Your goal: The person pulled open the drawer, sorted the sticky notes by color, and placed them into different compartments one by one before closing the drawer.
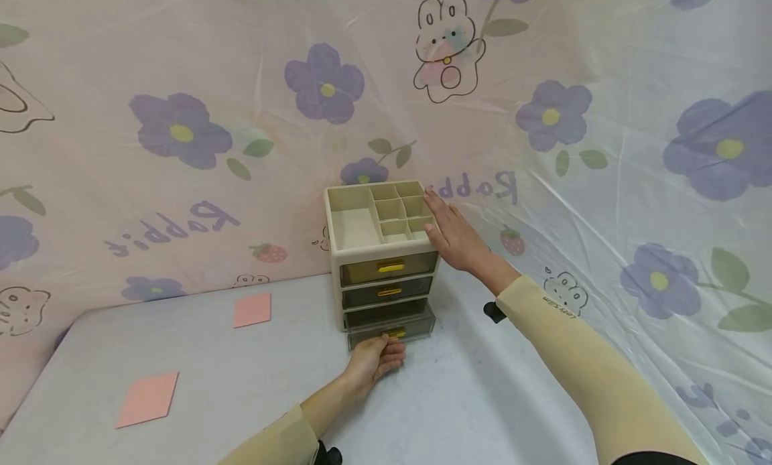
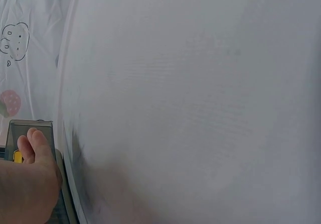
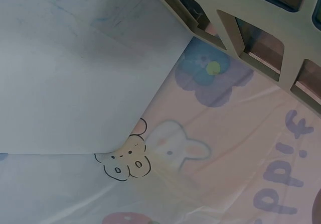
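Observation:
A cream desktop organizer (image 1: pixel 351 252) with several open compartments on top stands against the patterned backdrop. Below the compartments are three smoky drawers with yellow handles; the bottom drawer (image 1: pixel 416 327) is pulled partway out, the upper two are closed. My left hand (image 1: pixel 364 368) is at the front of that bottom drawer, thumb and index finger pinching its yellow handle (image 1: pixel 395 333). In the left wrist view, the fingers overlap the drawer front (image 2: pixel 45 128). With fingers straight, my right hand (image 1: pixel 458 237) rests along the organizer's upper right edge; the right wrist view does not show it.
Two pink square cards lie on the white table to the left, one (image 1: pixel 252 310) near the back edge and one (image 1: pixel 147 399) closer. A cloth backdrop (image 1: pixel 241 70) with flowers and rabbits hangs behind and to the right. The organizer's slotted side (image 3: pixel 286 78) shows in the right wrist view.

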Tool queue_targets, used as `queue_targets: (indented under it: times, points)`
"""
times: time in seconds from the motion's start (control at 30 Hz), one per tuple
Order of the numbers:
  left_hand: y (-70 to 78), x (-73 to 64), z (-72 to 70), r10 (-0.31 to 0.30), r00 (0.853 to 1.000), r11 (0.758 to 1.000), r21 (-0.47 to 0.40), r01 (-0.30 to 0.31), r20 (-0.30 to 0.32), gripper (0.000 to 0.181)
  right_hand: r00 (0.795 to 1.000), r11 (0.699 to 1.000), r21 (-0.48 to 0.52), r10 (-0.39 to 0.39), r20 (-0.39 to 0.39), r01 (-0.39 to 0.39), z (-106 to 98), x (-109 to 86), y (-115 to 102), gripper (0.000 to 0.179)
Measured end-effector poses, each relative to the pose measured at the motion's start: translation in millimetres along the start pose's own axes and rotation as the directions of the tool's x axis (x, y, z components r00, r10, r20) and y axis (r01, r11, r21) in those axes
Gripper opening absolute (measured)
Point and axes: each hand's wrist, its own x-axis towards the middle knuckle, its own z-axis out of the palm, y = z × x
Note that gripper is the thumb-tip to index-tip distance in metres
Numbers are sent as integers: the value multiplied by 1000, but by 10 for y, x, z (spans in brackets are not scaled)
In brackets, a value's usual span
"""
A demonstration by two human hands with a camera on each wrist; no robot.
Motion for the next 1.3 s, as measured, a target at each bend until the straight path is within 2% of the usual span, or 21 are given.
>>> queue_targets:
  times: [0.43, 0.83, 1.03, 1.3]
  points:
    - [-19, -137, 33, -13, 999, 1000, 13, 13, 38, 47, 1000, 1000, -1, 9, 3, -9, 6, -6, 10, 68]
    - [-76, -206, -31, -41, 997, 999, 37, 39, 70, 45, 1000, 1000, -7, 26, 5, -26, 20, -8, 2, 68]
    - [-101, -260, -38, -67, 992, 997, 38, 64, 103, 44, 1000, 1000, -2, 11, -1, -11, 18, -5, -1, 68]
    - [-127, -296, -39, -90, 989, 996, 38, 86, 116, 43, 1000, 1000, -2, 4, -7, -4, 9, -8, -8, 68]
